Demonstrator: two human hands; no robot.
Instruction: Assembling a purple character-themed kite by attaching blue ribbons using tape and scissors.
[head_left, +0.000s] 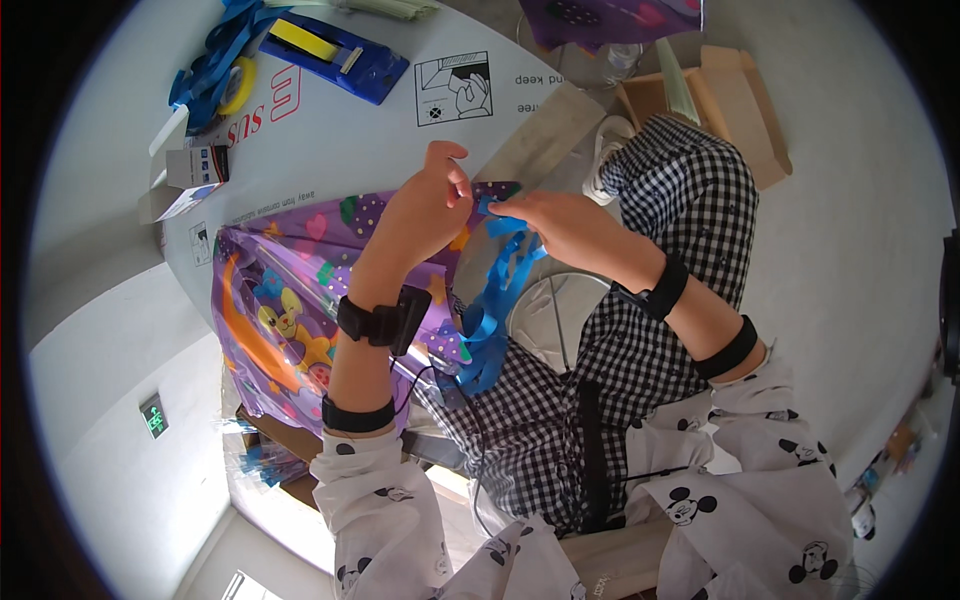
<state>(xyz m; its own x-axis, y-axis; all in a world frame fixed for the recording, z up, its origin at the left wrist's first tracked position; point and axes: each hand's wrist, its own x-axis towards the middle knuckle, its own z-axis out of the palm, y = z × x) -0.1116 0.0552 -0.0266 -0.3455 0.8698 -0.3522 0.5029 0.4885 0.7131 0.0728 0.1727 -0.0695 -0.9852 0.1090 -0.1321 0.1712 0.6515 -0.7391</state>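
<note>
My left hand (425,210) rests over the edge of a shiny purple printed sheet (300,330) with cartoon figures, stars and dots. Its fingers are curled, and whatever they grip is hidden behind the hand. Close by on the right, my right hand (575,235) pinches the upper end of a blue ribbon (490,310) between thumb and fingers. From there the ribbon hangs in loops toward my lap, along the sheet's right side. The sheet is creased and drapes from the table edge down to my left.
The grey table (370,150) carries a blue tape dispenser (335,58), a yellow tape roll (238,85), more blue ribbon (208,80) and a small open box (190,175). Below my hands stands a round white-lined bin (560,315). An open cardboard box (740,110) is at the far right.
</note>
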